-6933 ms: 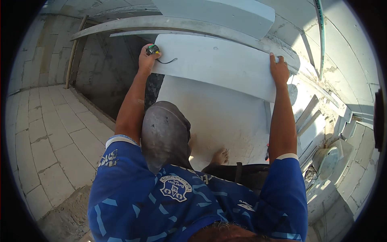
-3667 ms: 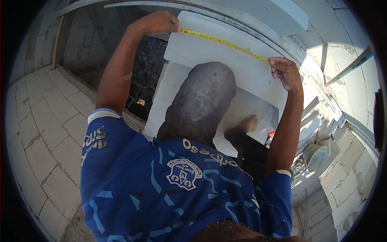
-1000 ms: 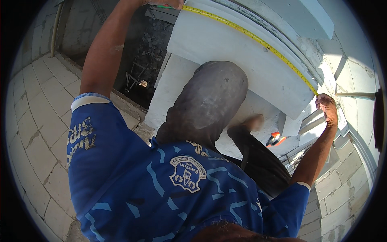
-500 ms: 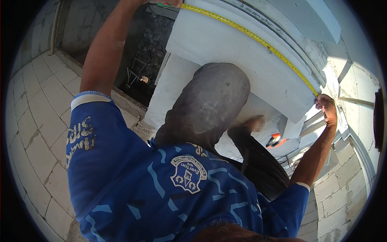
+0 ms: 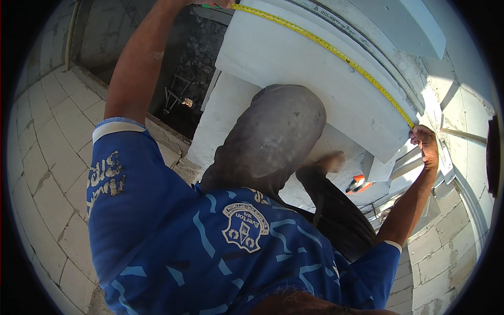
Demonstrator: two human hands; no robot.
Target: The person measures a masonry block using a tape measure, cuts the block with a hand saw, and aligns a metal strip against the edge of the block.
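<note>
A yellow tape measure [image 5: 336, 52] is stretched along the far edge of a white board [image 5: 294, 68]. My left hand [image 5: 216, 3], mostly cut off at the top of the view, holds the tape's case end at the board's left corner. My right hand [image 5: 426, 146] pinches the tape's other end at the board's right corner. My raised knee in grey trousers [image 5: 273, 136] presses against the board's near side, and my bare foot [image 5: 332, 160] rests on a lower white slab [image 5: 220, 123].
Grey block walls [image 5: 42, 173] lie to the left and lower right. A dark pit with rubble and metal bits [image 5: 181, 79] opens left of the board. An orange tool [image 5: 358, 184] lies beside the foot. More white boards and rails [image 5: 399, 31] are stacked beyond.
Over the frames the tape was drawn out from short to spanning the whole board edge. In the last second my right hand shifted slightly up to the corner.
</note>
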